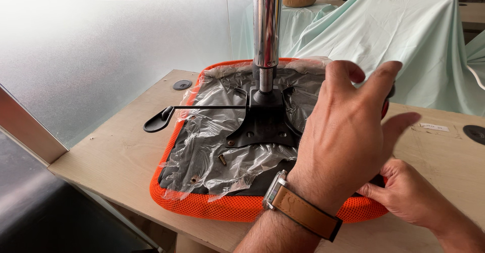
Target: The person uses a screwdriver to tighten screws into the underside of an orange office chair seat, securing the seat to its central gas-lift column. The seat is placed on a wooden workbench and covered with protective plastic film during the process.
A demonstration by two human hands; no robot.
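Lay upside down on the wooden bench (pixel 116 157): orange mesh chair seat (pixel 212 205), underside wrapped in crinkled clear plastic film (pixel 222 152), black mounting plate (pixel 265 127) and chrome gas cylinder (pixel 266 26) standing upright from it. Left hand (pixel 346 132), watch-strapped, arched above the plate around something red, barely seen; grip impossible to tell. Right hand (pixel 409 195) pressed open-fingered against the seat's near edge. Risks, probably: loose brass screw (pixel 222 159) rolling off; lever (pixel 160 119) snagged.
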